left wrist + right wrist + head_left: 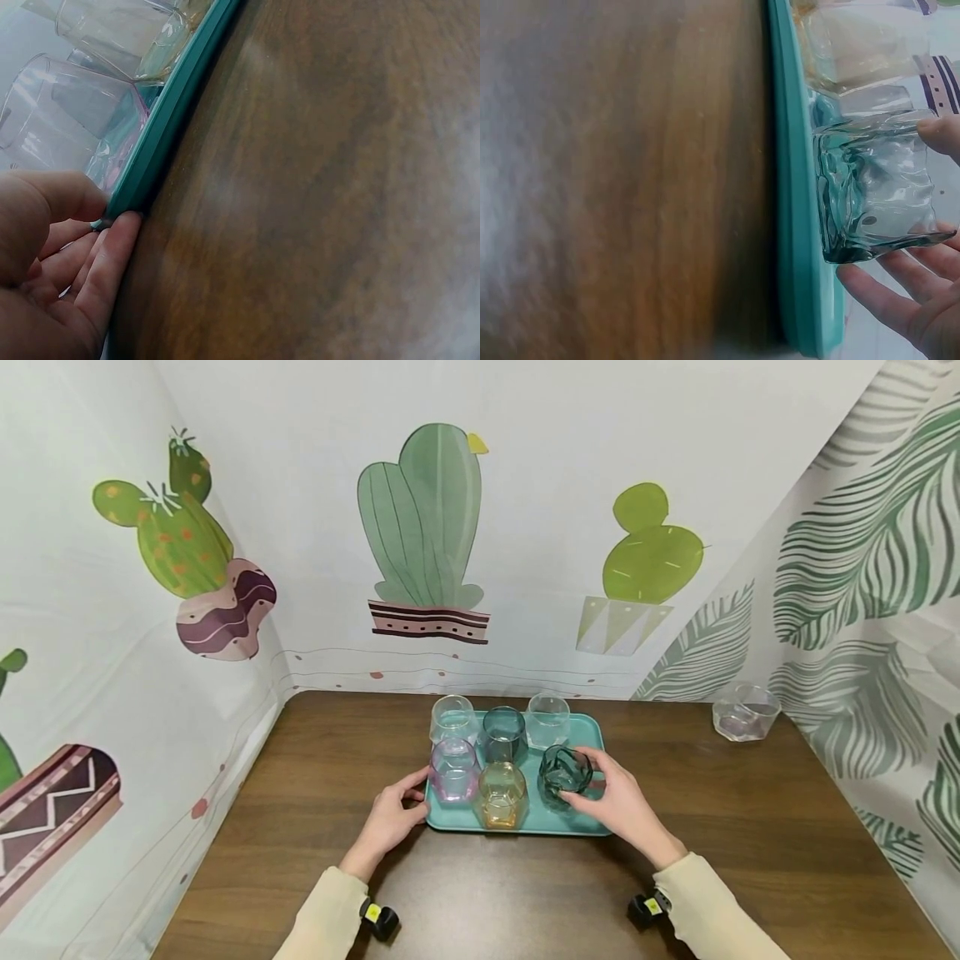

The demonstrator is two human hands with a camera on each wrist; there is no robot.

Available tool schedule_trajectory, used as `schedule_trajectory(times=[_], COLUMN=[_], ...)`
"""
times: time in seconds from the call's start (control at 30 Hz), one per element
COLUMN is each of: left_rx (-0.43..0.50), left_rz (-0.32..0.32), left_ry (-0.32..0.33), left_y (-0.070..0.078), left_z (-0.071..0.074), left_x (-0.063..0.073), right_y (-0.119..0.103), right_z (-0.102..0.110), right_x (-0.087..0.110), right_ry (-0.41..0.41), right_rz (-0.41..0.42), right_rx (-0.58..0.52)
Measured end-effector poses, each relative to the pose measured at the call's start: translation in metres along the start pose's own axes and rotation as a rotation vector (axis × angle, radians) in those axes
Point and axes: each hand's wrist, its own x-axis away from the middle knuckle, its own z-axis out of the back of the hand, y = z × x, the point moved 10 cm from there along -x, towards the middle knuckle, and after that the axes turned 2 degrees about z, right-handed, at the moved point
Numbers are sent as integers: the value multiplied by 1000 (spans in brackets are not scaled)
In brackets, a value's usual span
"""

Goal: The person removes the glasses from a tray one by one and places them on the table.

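My right hand (621, 797) holds a dark green drinking glass (564, 774) by its sides, thumb on one side and fingers on the other. In the right wrist view this wavy-walled glass (877, 187) stands at the right end of a teal tray (525, 832). At the tray's left edge, my left hand (392, 814) pinches the rim; up close, its thumb (75, 196) lies over the corner and the fingertips lie under it. Nearest to that hand on the tray is a pinkish-purple glass (453, 772), with an amber glass (502, 797) to its right.
Along the tray's back stand two clear glasses (453, 720) (548, 722) with a dark blue-grey glass (503, 733) between them. Another clear glass (745, 714) stands alone at the back right of the wooden table (315, 760). A cactus-printed cloth (525, 568) hangs behind.
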Motion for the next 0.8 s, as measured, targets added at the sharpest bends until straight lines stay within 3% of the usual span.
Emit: schedule_trajectory(times=[0.8], left_rx=[9], left_rz=[5], left_ry=[0], left_y=[-1], left_z=[0], left_x=[0], right_y=[27], right_z=[63], right_x=[7], right_ry=[118], right_rz=[-71], right_rx=[68])
